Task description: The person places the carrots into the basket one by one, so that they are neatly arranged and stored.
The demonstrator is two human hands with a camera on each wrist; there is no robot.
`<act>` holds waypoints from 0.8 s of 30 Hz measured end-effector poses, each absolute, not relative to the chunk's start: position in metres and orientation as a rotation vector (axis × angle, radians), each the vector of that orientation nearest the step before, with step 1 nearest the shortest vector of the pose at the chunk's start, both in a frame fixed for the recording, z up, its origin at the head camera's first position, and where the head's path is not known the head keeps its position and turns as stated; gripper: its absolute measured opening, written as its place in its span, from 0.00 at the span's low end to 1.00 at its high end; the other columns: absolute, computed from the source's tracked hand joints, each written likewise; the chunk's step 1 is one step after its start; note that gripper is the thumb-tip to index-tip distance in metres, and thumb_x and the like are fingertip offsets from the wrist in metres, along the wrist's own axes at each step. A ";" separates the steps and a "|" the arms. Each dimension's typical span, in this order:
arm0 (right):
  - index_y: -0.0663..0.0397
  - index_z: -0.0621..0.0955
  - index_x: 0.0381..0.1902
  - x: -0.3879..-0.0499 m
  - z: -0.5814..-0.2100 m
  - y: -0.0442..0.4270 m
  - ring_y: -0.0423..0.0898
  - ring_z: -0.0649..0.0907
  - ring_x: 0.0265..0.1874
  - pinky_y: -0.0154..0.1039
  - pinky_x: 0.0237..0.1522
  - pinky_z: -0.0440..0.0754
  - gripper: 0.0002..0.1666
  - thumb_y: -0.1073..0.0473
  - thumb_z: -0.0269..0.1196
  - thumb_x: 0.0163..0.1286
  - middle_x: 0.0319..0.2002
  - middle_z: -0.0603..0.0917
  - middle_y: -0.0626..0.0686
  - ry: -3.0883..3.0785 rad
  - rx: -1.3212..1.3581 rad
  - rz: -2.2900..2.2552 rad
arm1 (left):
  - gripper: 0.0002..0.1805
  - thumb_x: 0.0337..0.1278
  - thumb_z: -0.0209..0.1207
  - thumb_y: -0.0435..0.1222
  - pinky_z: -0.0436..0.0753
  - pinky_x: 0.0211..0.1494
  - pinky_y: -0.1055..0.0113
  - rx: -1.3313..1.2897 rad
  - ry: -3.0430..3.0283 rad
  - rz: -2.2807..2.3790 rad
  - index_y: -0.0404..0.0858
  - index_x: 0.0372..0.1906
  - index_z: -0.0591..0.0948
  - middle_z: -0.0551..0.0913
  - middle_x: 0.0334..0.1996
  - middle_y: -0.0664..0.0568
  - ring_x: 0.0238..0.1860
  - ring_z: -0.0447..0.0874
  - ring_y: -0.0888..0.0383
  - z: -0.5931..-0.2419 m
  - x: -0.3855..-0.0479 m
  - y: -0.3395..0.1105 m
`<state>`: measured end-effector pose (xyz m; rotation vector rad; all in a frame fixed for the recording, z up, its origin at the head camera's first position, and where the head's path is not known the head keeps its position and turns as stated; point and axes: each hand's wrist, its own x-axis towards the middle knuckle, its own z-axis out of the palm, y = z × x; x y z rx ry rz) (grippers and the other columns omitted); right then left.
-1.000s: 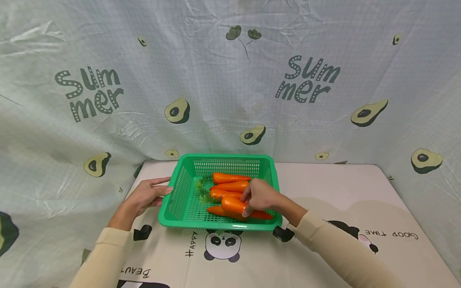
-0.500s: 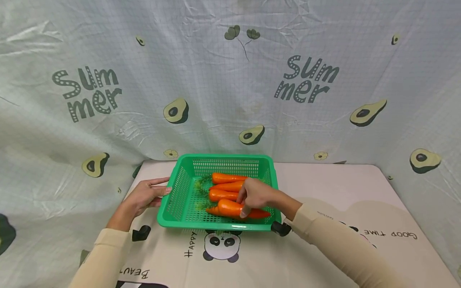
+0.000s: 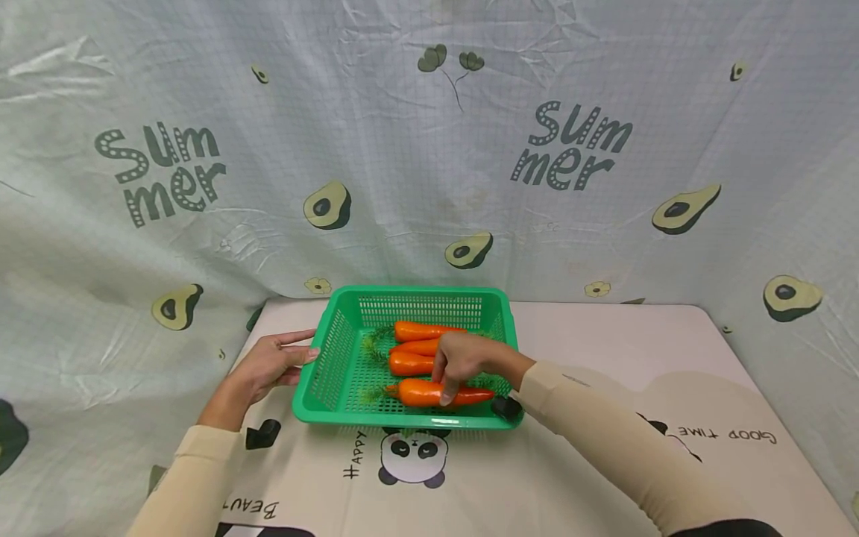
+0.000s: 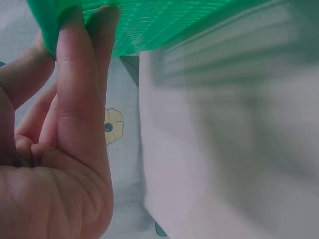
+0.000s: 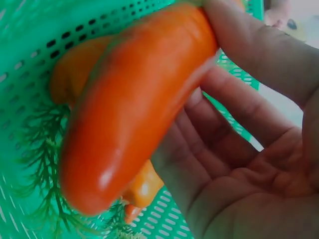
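Observation:
A green plastic basket (image 3: 407, 422) with slotted walls holds several orange carrots with green feathery tops. My left hand (image 3: 268, 365) grips its left rim, and in the left wrist view its fingers (image 4: 79, 84) touch the basket wall (image 4: 149, 20). Inside, toward the front, my right hand (image 3: 463, 362) pinches the nearest carrot (image 3: 419, 393) around its middle. In the right wrist view that carrot (image 5: 134, 99) lies close to the camera, between thumb and fingers. Other carrots, such as the rear carrot (image 3: 423, 330), lie behind it, partly covered by my right hand.
A pale tablecloth (image 3: 604, 477) with panda prints and lettering covers the table under the basket. Behind rises a hanging light cloth (image 3: 403, 149) printed with avocados and words. Small black wrist devices, like the left one (image 3: 263, 434), sit near both wrists.
My right hand has shifted left and slightly forward with the nearest carrot, which now lies lower and straighter along the basket's front. My left hand stays at the rim.

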<state>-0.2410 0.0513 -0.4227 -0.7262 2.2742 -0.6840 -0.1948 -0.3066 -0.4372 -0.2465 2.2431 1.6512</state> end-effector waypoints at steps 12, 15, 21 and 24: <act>0.54 0.94 0.32 -0.246 -0.430 0.040 0.40 0.78 0.39 0.33 0.38 0.84 0.08 0.62 0.83 0.53 0.33 0.89 0.46 2.216 -0.810 -0.601 | 0.38 0.73 0.63 0.36 0.91 0.37 0.66 -0.233 2.238 1.656 0.33 0.81 0.62 0.92 0.51 0.45 0.34 0.94 0.58 -0.437 -0.195 -0.307; 0.54 0.94 0.31 -0.247 -0.432 0.036 0.39 0.77 0.37 0.32 0.36 0.82 0.08 0.61 0.83 0.52 0.32 0.88 0.45 2.228 -0.836 -0.577 | 0.38 0.73 0.63 0.36 0.91 0.37 0.66 -0.236 2.238 1.654 0.34 0.81 0.62 0.91 0.51 0.44 0.34 0.94 0.58 -0.437 -0.195 -0.307; 0.53 0.93 0.35 -0.245 -0.434 0.034 0.43 0.81 0.32 0.35 0.35 0.85 0.13 0.58 0.84 0.51 0.35 0.90 0.47 2.298 -0.820 -0.509 | 0.38 0.73 0.63 0.36 0.91 0.36 0.66 -0.241 2.238 1.655 0.34 0.81 0.62 0.92 0.49 0.45 0.33 0.94 0.59 -0.437 -0.195 -0.306; 0.53 0.92 0.33 -0.245 -0.434 0.034 0.42 0.81 0.32 0.36 0.35 0.86 0.12 0.59 0.84 0.52 0.33 0.90 0.47 2.314 -0.836 -0.509 | 0.38 0.72 0.63 0.35 0.91 0.36 0.66 -0.246 2.236 1.656 0.34 0.81 0.62 0.93 0.48 0.47 0.32 0.94 0.59 -0.437 -0.196 -0.306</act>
